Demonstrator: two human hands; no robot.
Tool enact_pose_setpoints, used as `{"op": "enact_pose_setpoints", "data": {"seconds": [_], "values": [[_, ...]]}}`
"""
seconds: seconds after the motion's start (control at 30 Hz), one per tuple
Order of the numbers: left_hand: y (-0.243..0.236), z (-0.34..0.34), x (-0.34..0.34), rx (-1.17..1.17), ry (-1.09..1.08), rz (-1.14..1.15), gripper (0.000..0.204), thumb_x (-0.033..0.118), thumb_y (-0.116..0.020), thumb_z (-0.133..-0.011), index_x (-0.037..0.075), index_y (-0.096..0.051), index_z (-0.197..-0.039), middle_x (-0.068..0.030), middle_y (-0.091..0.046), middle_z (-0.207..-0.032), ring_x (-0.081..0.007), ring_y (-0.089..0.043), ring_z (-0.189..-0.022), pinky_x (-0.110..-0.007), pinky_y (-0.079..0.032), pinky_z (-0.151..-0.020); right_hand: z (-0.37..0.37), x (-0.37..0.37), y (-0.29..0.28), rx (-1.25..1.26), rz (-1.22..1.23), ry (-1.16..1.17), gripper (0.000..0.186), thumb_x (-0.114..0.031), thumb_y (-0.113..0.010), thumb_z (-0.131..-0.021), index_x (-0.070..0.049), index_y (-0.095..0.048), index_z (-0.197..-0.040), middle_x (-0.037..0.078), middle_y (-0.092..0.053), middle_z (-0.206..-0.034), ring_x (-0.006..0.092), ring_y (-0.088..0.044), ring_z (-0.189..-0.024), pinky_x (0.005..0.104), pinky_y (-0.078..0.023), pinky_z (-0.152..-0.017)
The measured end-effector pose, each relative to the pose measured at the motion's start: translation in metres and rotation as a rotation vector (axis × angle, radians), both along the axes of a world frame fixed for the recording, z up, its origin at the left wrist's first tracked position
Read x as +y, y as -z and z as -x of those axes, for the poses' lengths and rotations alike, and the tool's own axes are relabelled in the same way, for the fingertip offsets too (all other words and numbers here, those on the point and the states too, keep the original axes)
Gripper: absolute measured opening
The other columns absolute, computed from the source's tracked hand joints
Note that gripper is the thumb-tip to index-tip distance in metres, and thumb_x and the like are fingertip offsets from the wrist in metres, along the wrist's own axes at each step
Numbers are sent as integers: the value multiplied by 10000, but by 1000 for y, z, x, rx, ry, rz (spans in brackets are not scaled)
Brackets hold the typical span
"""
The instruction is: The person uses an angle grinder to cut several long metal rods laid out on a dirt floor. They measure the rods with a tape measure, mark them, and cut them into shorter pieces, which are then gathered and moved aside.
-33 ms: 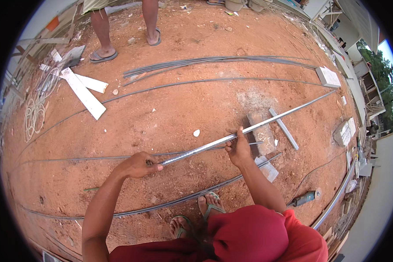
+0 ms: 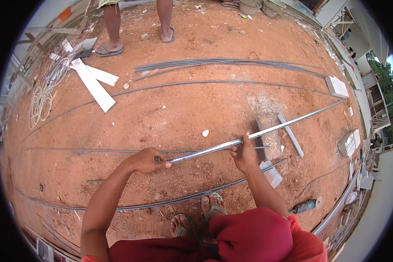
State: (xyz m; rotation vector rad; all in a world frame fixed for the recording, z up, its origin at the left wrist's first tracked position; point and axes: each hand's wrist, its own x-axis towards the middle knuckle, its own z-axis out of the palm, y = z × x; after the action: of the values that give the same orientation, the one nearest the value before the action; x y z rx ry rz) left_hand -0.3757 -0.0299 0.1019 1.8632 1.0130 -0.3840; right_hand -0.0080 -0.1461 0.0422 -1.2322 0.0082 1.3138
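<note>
A long silver metal bar [image 2: 205, 150] runs diagonally across my view, from the middle left up toward the far right. My left hand [image 2: 150, 160] is closed on its near end. My right hand [image 2: 244, 153] grips it farther along, thumb up and fingers curled beneath. Under the bar, beyond my right hand, are a worn block [image 2: 270, 145] and a short grey bar [image 2: 291, 136] lying crosswise on the reddish dirt [image 2: 192, 109]. Long thin rods [image 2: 161, 201] lie on the ground just in front of my sandaled feet [image 2: 212, 203].
A person's legs in sandals [image 2: 113, 35] stand at upper left, near white boards [image 2: 94, 87] and coiled cord [image 2: 41, 109]. A rod bundle [image 2: 222, 62] reaches a pale block [image 2: 336, 87]. An angle grinder [image 2: 305, 205] lies at lower right, stone chunks [image 2: 348, 144] above it.
The view has shifted slightly, so the surroundings sit a little farther right in it. The bar slopes slightly less steeply, and both hands still grip it.
</note>
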Motion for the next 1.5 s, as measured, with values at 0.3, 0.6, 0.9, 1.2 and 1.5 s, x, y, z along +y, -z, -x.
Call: {"op": "enact_pose_setpoints", "data": {"seconds": [0.3,0.6,0.9,1.2,1.5], "values": [[5,1,6,26,58,92,752,691,-677,-889,17,-736,-1218,-269,-680,-1250,-417,-630,-1224,-511,-502,-1030,2,-4,7,-69,-59,3,546,-540,-489,-1069,-33,-618,-1229,63,-652,-954,146,-565,-715,277,-445,-600],[1,9,-2,32,-6,68,796,740,-651,-874,27,-723,-1220,-270,-630,-1326,-430,-606,-1244,-548,-502,-1016,30,4,-1,-16,-53,-143,491,-512,-544,-1054,-61,-607,-1236,65,-631,-1020,157,-564,-734,287,-456,-645],[11,10,-6,25,-40,102,769,712,-654,-891,27,-705,-1236,-277,-590,-1388,-412,-560,-1322,-538,-474,-1074,64,5,-9,-11,-32,-298,365,-493,-575,-1047,-133,-612,-1096,22,-656,-937,169,-634,-837,311,-483,-669],[16,-7,-13,-122,-12,-4,801,698,-622,-925,-23,-652,-1274,-289,-635,-1306,-427,-614,-1243,-512,-512,-1013,114,-5,1,45,-20,-468,236,-262,-758,-967,-69,-657,-1058,38,-695,-864,159,-684,-777,307,-539,-595],[17,-12,-32,-144,-227,44,933,766,-385,-984,-29,-505,-1459,-319,-554,-1414,-436,-572,-1301,-536,-474,-1072,138,-3,0,34,-141,-393,220,-146,-790,-935,-112,-582,-1000,26,-686,-822,142,-696,-683,259,-529,-515]]}}
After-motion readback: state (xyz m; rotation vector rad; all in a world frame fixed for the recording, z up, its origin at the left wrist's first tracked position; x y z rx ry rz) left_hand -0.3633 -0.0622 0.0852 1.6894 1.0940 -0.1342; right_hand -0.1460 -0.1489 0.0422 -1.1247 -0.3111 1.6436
